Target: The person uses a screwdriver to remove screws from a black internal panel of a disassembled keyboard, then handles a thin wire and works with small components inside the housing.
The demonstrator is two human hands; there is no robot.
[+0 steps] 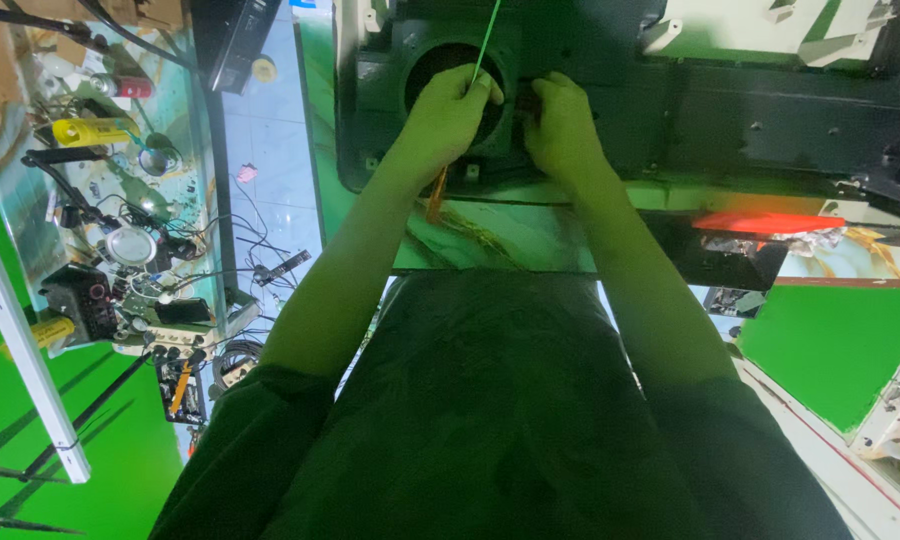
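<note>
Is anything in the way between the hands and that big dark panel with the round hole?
Nothing visible. The left hand, gripping a thin green rod, lies right over the round opening in the dark panel. The right hand rests on the panel beside it.

Cluttered side table (205, 200), pale tiled floor (270, 130)

a person is wearing a dark, loose short-sleeved shirt, its fabric showing faint creases under green-tinted light; both forearms are showing bare below the sleeves, and the left hand (445, 110) and right hand (562, 118) are wearing no gloves.
</note>
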